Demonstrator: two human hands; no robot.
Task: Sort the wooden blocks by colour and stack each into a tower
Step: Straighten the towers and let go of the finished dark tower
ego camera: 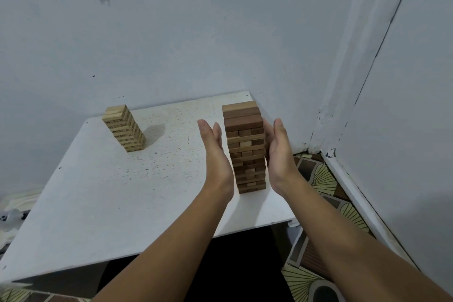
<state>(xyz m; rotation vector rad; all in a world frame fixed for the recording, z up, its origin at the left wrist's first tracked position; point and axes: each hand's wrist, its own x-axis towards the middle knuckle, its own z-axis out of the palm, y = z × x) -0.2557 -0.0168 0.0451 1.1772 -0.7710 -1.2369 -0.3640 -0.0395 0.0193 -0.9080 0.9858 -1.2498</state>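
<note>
Both hands flank the dark tower [246, 147] at the table's [122, 203] right edge, left hand [215, 152] and right hand [279, 152] with fingers straight and together, probably squaring it up. Light tower [124, 128] stands well apart, far left.

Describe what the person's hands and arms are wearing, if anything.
Nothing shows on either one. The left hand and right hand are bare, without gloves, rings or a watch at the wrists. Both forearms are bare as far as the frame's lower edge, so no sleeves appear.
</note>
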